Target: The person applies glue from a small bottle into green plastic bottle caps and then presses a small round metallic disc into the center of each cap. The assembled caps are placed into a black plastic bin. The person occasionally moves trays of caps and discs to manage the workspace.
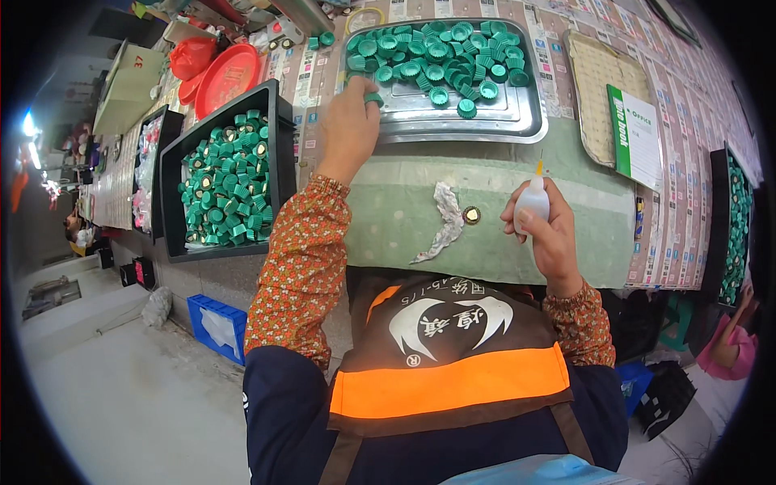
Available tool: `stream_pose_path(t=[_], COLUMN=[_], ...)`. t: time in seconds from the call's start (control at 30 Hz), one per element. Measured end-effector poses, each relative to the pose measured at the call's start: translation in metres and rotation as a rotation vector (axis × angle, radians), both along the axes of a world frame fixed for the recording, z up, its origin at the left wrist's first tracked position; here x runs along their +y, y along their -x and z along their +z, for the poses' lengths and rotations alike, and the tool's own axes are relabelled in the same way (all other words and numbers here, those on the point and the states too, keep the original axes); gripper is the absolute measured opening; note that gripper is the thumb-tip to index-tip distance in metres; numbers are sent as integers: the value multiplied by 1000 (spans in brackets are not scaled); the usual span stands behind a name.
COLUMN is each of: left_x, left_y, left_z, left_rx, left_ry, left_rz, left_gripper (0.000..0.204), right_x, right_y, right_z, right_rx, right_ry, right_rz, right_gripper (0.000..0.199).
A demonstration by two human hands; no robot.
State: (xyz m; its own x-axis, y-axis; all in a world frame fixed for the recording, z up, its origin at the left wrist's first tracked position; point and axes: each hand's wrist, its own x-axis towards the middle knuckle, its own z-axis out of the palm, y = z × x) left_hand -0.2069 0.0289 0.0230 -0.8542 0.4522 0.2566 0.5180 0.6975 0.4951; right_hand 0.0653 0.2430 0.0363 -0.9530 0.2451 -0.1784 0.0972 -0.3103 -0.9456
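Note:
At the tray's left edge, my left hand is closed, with a small green fluted cup at its fingertips. The metal tray carries many more green fluted cups, loosely heaped toward its far side. My right hand is wrapped round a white squeeze bottle, whose thin yellow-based needle tip points up and away from me. Between my hands, on the green cloth, lie a small dark round piece with a gold centre and a crumpled whitish strip.
A black crate of green cups, some showing gold centres, stands left of my left forearm. Behind it is a red basin. A notebook overlaps a beige tray at right. Another green-filled crate and a person in pink are far right.

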Motion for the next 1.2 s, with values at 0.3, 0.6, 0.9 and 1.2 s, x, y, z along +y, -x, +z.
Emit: stream_pose_path(t=[0.3,0.6,0.9,1.2], left_x=[67,92,76,23], left_y=[-15,-15,-33,-79], left_z=[-11,-3,4,-7], left_rx=[204,258,265,93], left_ry=[142,12,-18,-95], left_rz=[-239,-429,-416,-256], left_gripper=[27,23,15,11], right_x=[-15,-10,-4,-16], right_y=[2,-4,-5,33], right_z=[4,-5,-1,-9], right_rx=[-48,-69,-69,-47], right_ry=[-48,-53,-80,110], right_rz=[47,20,-9,-81], right_gripper=[28,28,29,30])
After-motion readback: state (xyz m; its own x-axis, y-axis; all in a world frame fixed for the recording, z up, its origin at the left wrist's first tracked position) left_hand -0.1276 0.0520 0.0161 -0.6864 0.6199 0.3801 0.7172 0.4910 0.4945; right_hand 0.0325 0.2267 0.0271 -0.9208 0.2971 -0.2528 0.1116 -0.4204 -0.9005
